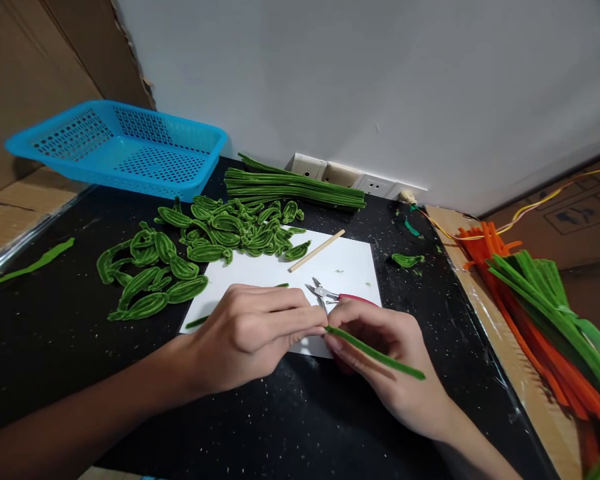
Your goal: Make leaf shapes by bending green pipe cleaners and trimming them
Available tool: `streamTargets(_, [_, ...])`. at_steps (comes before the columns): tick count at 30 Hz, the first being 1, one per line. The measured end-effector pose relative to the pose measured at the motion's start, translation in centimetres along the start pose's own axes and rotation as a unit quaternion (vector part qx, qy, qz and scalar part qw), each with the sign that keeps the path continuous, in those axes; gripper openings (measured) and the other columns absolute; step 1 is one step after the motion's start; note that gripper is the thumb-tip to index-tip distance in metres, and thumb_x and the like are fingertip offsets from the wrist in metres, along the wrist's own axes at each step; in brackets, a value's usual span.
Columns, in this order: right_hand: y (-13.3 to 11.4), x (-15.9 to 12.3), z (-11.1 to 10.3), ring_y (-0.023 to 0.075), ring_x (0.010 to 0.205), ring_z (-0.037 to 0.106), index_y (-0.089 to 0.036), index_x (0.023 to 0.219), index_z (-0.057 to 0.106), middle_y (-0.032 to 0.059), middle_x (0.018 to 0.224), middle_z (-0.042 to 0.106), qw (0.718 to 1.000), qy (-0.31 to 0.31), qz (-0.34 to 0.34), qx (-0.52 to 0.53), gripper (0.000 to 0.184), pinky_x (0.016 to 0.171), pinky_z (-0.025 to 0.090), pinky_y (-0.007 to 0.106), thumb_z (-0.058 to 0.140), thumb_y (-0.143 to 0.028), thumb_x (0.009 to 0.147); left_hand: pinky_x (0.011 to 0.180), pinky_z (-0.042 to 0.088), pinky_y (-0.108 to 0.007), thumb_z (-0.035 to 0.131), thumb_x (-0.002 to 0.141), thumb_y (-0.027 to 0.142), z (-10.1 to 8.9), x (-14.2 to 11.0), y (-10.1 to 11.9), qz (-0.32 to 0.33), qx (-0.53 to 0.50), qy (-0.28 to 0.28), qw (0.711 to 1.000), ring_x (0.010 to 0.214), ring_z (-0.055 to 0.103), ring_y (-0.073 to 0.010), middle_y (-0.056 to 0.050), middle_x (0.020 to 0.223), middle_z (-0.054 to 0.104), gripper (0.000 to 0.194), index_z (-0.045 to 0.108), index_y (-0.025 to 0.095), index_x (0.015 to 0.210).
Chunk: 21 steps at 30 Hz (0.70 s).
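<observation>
A green pipe cleaner [375,353] is pinched between the fingertips of my left hand [260,330] and my right hand [385,353]. Its free end sticks out to the right across my right palm. My left fingers hide the part they grip. Just beyond my fingertips lie wire cutters [323,291] with red handles, partly covered by my right hand. A thin wooden stick [316,251] rests on the white sheet [250,270] under the work. Another green piece [196,322] shows at the sheet's left edge, beside my left wrist.
Many leaf shapes bent from green pipe cleaners [225,230] are heaped behind my left hand. A bundle of straight green pipe cleaners [290,187] lies by the wall sockets [375,185]. The blue basket [160,167] stands back left. Orange pipe cleaners [530,340] lie on cardboard at right.
</observation>
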State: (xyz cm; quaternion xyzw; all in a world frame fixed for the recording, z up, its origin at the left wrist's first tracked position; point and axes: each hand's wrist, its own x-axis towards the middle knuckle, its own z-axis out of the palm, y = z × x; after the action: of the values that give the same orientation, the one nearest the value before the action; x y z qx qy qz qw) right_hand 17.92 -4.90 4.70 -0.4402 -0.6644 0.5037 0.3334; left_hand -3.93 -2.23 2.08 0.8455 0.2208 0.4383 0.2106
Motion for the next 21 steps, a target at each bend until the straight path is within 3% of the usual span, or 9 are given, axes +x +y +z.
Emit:
streamTargets(5, [-0.2,0.0,0.0,0.0105,0.056,0.049,-0.017,0.086,0.074,-0.0001,0.07,0.06,0.998,-0.016,0.025,0.057,0.023,0.048,0.038,0.023,0.075,-0.039,0.095,0.066,0.049,-0.027,0.063,0.094,-0.001,-0.9,0.0,-0.6,0.05,0.056,-0.007,0.997,0.074,0.069,-0.0156,-0.005,0.09,0.078,0.022,0.076,0.014,0.104])
streamTargets(9, [-0.1,0.0,-0.2,0.01,0.055,0.046,-0.017,0.082,0.076,-0.0004,0.066,0.058,0.998,-0.021,0.038,0.039,0.022,0.048,0.033,0.024,0.077,-0.036,0.093,0.07,0.051,-0.025,0.071,0.096,0.009,-0.7,0.0,-0.8,0.019,0.009,-0.011,1.0,0.077,0.071,-0.0152,-0.006,0.09,0.079,0.011,0.077,0.013,0.104])
streamTargets(15, [0.2,0.0,-0.6,0.0113,0.056,0.048,-0.018,0.075,0.074,0.0009,0.066,0.064,0.997,-0.012,-0.001,0.073,0.018,0.05,0.035,0.025,0.079,-0.03,0.087,0.069,0.049,-0.021,0.067,0.101,0.017,-0.4,0.2,0.1,-0.128,-0.132,-0.059,0.981,0.075,0.066,-0.0121,-0.005,0.087,0.075,0.012,0.077,0.012,0.1])
streamTargets(18, [0.2,-0.3,-0.4,0.0108,0.056,0.048,-0.019,0.074,0.072,-0.0006,0.064,0.063,0.998,0.014,-0.058,-0.014,0.016,0.053,0.037,0.025,0.076,-0.022,0.089,0.06,0.044,-0.018,0.063,0.102,0.022,-0.6,0.6,0.9,-0.243,-0.203,-0.107,0.943,0.068,0.06,-0.0096,-0.001,0.082,0.073,0.018,0.075,0.014,0.092])
streamTargets(21, [0.4,-0.6,-0.2,0.0104,0.056,0.053,-0.018,0.077,0.07,-0.0006,0.066,0.065,0.983,0.046,-0.143,-0.107,0.015,0.054,0.039,0.026,0.071,-0.013,0.091,0.063,0.044,-0.017,0.062,0.102,0.025,-0.7,1.2,1.3,-0.321,-0.262,-0.124,0.902,0.073,0.062,-0.0111,-0.001,0.077,0.071,0.024,0.074,0.013,0.084])
